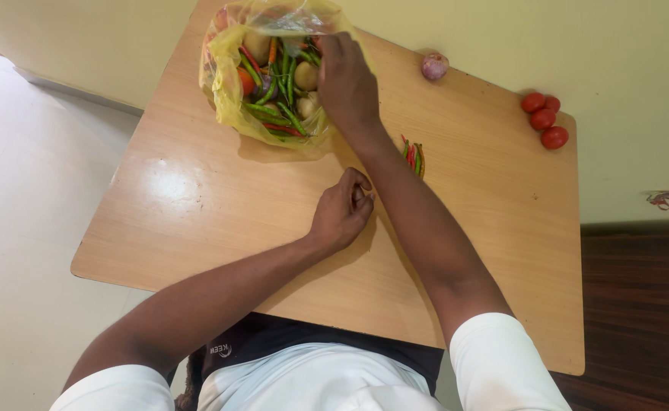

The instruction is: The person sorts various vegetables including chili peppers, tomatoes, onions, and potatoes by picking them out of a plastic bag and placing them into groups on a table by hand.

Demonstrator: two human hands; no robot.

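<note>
Pale wall and light floor frame a wooden desk [197,205], set at an angle with its far corner running out of the top of the shot. Right hand [347,80] is up at the yellow plastic bag [224,87], fingers dipped over its rim — what they pinch, if anything, is hidden behind the knuckles and the crinkled film, so I cannot tell whether it grips. Inside the bag: green and red chillies [273,103], pale potatoes [306,76], something orange, all tangled and hard to separate through the plastic. Left hand [342,209] rests mid-desk, fingers curled in narrow, nearly a loose fist; whether it holds something small is not clear. Just beyond the right forearm lies a small pile of chillies [413,156], partly covered by the arm. One purple onion [434,66] sits near the far edge, three red tomatoes [544,118] cluster tight at the right corner — close to the drop. Plenty of bare wood on the left half and along the near edge, where the person's white shirt cuts off the desk.
</note>
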